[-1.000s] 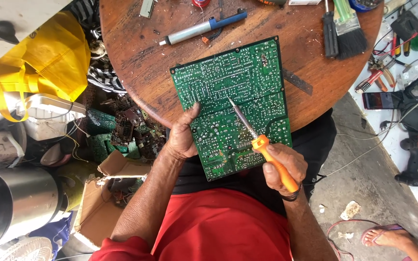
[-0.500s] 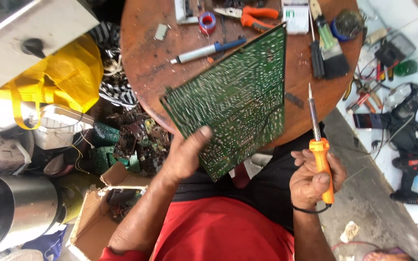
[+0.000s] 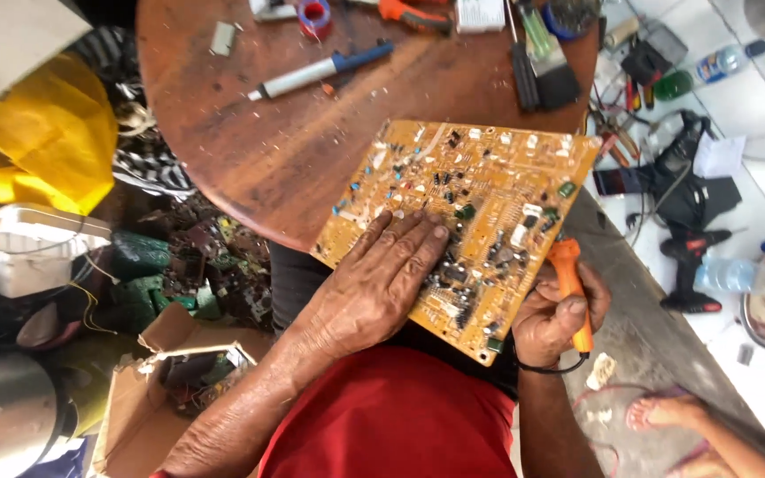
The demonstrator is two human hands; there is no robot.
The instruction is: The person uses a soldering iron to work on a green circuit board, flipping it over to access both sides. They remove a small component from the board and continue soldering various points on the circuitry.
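Nearest us, our right hand (image 3: 552, 320) clenches an orange soldering iron (image 3: 568, 288), handle roughly upright, tip hidden behind the circuit board (image 3: 489, 204). Our left hand (image 3: 374, 288) lies flat on that yellow board, fingers (image 3: 418, 243) released; its long axis slants across the table (image 3: 250, 150) edge. Beyond it: white-blue marker (image 3: 320, 73).

A single head-worn camera looks steeply down from close above a round wooden table (image 3: 250, 159). The table fills the upper frame; the wearer's lap sits just below it, cluttered floor to either side.
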